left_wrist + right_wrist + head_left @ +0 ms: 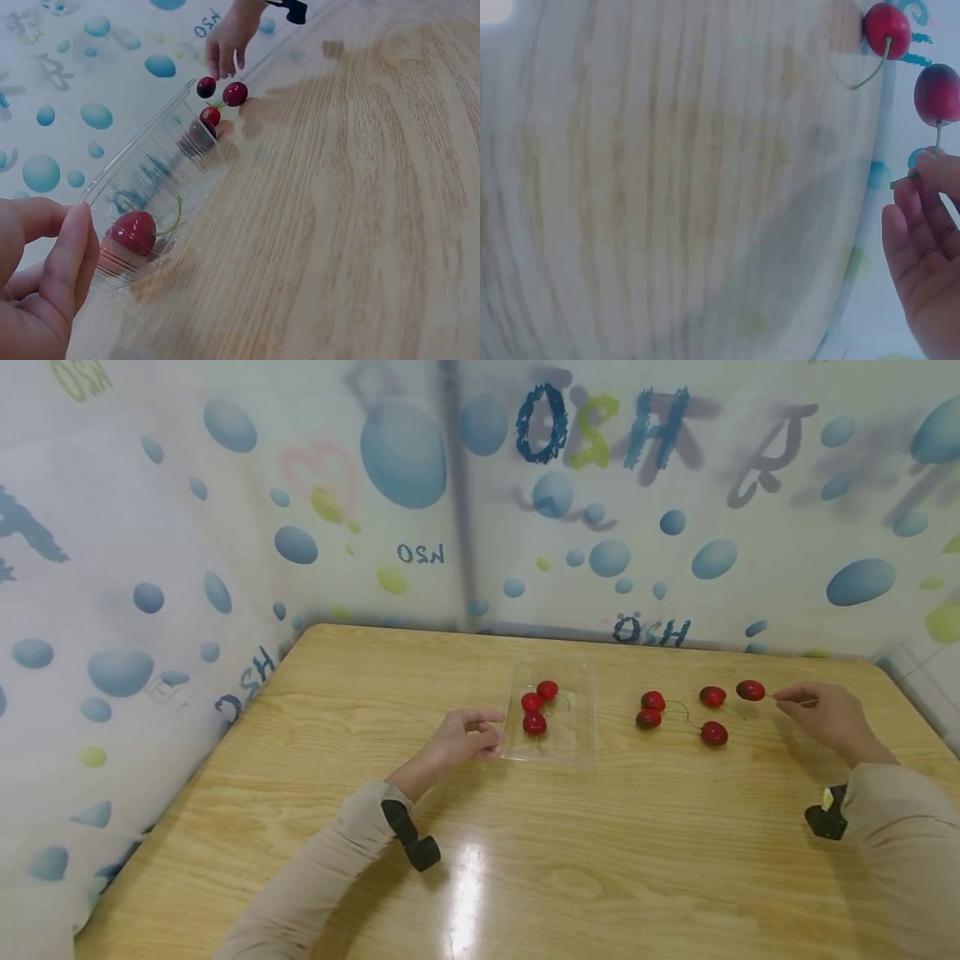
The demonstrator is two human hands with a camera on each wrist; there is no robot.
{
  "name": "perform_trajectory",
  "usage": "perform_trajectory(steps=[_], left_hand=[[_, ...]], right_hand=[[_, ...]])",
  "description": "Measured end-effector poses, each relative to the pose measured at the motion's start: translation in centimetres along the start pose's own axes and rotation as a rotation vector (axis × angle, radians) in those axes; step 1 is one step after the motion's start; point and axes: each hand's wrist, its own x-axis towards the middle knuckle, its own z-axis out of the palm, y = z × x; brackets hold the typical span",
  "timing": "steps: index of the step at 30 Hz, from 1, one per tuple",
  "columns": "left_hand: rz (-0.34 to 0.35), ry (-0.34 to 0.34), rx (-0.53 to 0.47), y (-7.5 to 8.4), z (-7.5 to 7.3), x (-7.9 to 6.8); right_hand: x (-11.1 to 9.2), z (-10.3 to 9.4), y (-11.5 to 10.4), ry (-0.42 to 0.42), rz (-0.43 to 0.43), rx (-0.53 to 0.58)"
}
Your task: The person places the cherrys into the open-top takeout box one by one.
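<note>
My left hand [468, 737] pinches the left rim of a clear plastic container [573, 739]. Three red cherries lie inside it, among them a cherry [534, 724] near the front with its stem toward me; the left wrist view also shows a cherry [135, 232] through the clear wall. At the right, my right hand [825, 718] holds a dark red cherry [751, 691] by its green stem, pinched between thumb and fingertips. In the right wrist view this cherry [937, 94] hangs out beyond the fingertips, beside another cherry [887, 31].
Several loose cherries lie on the wooden table [585, 860] between the container and my right hand, including a cherry [714, 733] at the front and a cherry [653, 702] nearer the container. A patterned curtain [525, 535] stands along the back and left edges.
</note>
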Motion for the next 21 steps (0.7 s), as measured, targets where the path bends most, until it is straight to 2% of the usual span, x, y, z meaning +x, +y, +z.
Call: perform_trajectory(steps=[9,21], left_hand=[[0.015,-0.01,0.019,1.8,0.6,-1.4],[0.008,-0.02,0.02,1.8,0.5,-1.4]], right_hand=[[0.1,-0.2,-1.0,0.001,0.0,0.084],[0.7,0.7,-4.0,-0.034,-0.011,0.223]])
